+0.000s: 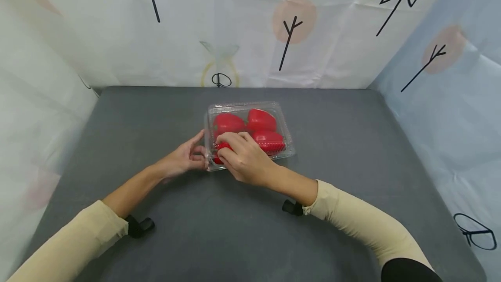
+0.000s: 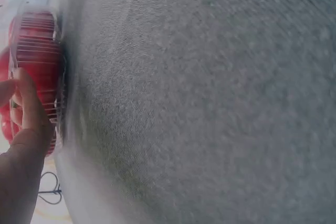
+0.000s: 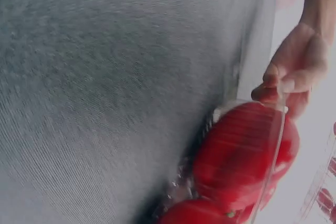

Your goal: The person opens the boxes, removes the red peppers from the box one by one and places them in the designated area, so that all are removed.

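Note:
A clear plastic box point(image 1: 288, 142) on the grey table holds several glossy red peppers point(image 1: 261, 120), one with a small green stem end in the right wrist view. At the box's left side my left hand point(image 1: 183, 158) pinches the rim between thumb and fingers, which the right wrist view also shows at the corner. My right hand point(image 1: 247, 159) reaches over the near-left part of the box. Its fingers curl round a red pepper point(image 1: 224, 145), partly hidden under them. The right hand is out of sight in its own wrist view.
The grey table point(image 1: 332, 156) extends on all sides of the box. White printed cloth point(image 1: 250, 25) hangs along its back edge, with more cloth at the left and the right point(image 1: 450, 134). Black straps with small dark devices sit at both wrists.

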A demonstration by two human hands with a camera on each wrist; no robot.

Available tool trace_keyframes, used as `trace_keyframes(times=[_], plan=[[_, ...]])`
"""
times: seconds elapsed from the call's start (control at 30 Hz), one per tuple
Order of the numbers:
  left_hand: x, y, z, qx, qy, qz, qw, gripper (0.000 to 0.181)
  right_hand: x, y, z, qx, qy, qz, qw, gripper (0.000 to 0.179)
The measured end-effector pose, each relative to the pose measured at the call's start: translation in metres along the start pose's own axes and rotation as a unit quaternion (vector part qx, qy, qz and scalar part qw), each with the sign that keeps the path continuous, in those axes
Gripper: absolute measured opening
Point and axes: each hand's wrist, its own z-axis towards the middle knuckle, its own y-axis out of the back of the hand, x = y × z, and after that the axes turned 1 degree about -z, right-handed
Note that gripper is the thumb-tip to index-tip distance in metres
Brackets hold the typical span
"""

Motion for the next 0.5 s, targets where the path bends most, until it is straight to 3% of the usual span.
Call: trace_keyframes(times=[0.17,0.3,0.5], plan=[[-0.002,-0.001,0.001,-0.002,0.005,-0.001,1.0000,0.099,0.000,-0.006,-0.010,-0.009,0.023,-0.046,0.9986,0.020],[-0.004,-0.003,0.001,-0.007,0.018,-0.004,0.9998,0.099,-0.002,-0.008,-0.021,0.013,0.046,-0.098,0.9941,0.028],[-0.005,-0.004,0.000,-0.022,0.049,-0.019,0.9983,0.097,-0.010,-0.008,-0.039,0.032,0.021,-0.100,0.9942,0.045]])
